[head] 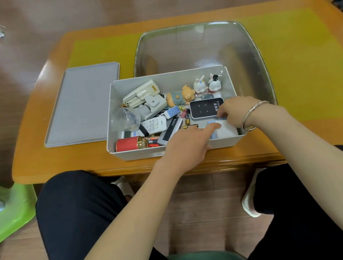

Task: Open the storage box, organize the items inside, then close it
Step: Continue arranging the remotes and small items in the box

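Observation:
The grey storage box (168,75) stands open near the table's front edge, full of small items. Its flat grey lid (84,103) lies to its left. My left hand (186,147) reaches over the box's front wall, index finger stretched onto a white and blue packet (227,128) in the front right corner. My right hand (235,110) comes from the right, its fingers curled on the same packet's upper edge, beside a black and white pocket device (205,108). In the box also lie remotes (154,125), a red cylinder (128,144), a clear cup (125,119) and two rabbit figurines (207,84).
A large clear plastic tub (197,47) stands behind the box on the orange table (63,161) with its yellow mat (299,61). A green stool (6,210) is on the floor at left. My knees are under the table's front edge.

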